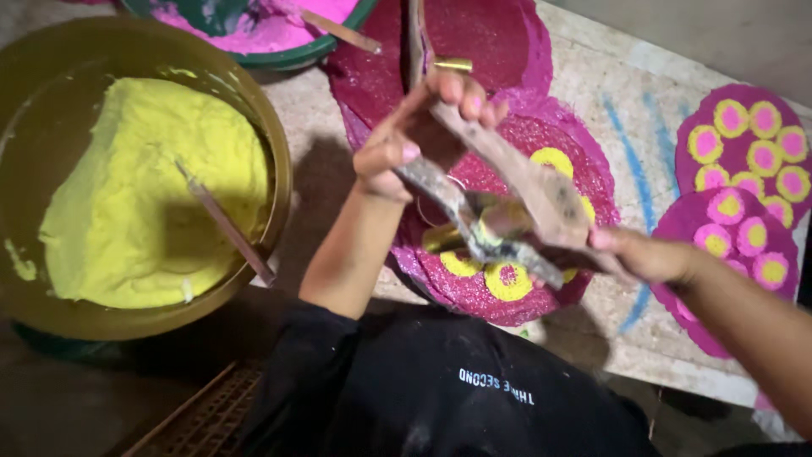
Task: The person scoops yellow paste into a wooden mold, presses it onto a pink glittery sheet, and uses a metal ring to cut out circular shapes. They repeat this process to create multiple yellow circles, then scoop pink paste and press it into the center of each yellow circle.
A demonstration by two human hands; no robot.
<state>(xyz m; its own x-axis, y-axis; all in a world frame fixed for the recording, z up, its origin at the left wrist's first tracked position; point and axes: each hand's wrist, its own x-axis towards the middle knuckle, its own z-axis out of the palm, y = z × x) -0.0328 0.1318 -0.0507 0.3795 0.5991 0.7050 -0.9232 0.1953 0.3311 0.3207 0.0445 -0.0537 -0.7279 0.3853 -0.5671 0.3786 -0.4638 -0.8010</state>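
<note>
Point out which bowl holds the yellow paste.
The big olive-brown bowl at the left holds the yellow paste, with a stick resting in it. The green-rimmed bowl at the top edge holds pink paste instead.

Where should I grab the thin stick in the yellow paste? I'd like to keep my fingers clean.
Take the stick by its lower end, which lies over the rim of the brown bowl nearest the person. Come from that outer side: the far tip sits in the yellow paste, while the rim end looks free of paste.
</note>
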